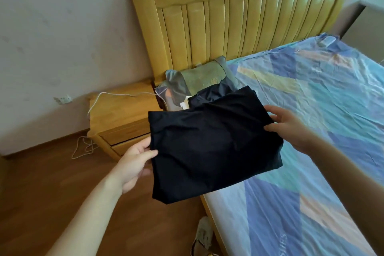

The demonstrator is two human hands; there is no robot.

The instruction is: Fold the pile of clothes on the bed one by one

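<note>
A folded black garment [212, 147] hangs in the air over the bed's near left edge, held flat between both hands. My left hand [135, 162] pinches its left edge with thumb on top and fingers beneath. My right hand [288, 127] grips its right edge, thumb over the cloth. Behind it, at the head of the bed [311, 110], lies a stack of folded clothes [199, 83] in green, grey and dark navy, partly hidden by the black garment.
A yellow wooden headboard [239, 23] stands against the wall. A wooden nightstand [122, 116] sits left of the bed with a white cable [108, 94] across it. Wooden floor lies to the left, with a shoe [203, 235] near the bed frame.
</note>
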